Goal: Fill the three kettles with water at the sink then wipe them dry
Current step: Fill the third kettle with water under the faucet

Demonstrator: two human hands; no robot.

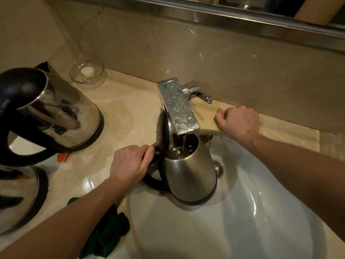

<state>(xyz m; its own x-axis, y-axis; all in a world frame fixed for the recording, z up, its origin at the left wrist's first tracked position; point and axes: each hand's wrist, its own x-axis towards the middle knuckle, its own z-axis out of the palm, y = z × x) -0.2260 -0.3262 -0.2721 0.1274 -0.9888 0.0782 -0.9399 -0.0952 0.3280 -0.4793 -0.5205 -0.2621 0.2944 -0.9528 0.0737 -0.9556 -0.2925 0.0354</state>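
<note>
The left hand (128,163) grips the handle of the kettle (190,171), held nearly upright in the sink (242,212) by its back-left rim. The lid is up, the spout points back-right, and the tap (177,107) runs into it. The right hand (240,121), curled and empty, rests on the counter (123,109) behind the rim.

At 12 o'clock the faucet (177,107), under it in the sink (242,212) the open kettle (190,172), on the table (127,101) second kettle (56,113) at 10 o'clock, third kettle (18,199) at 8, dish (86,72) at 11, cloth (108,230) at 7.
</note>
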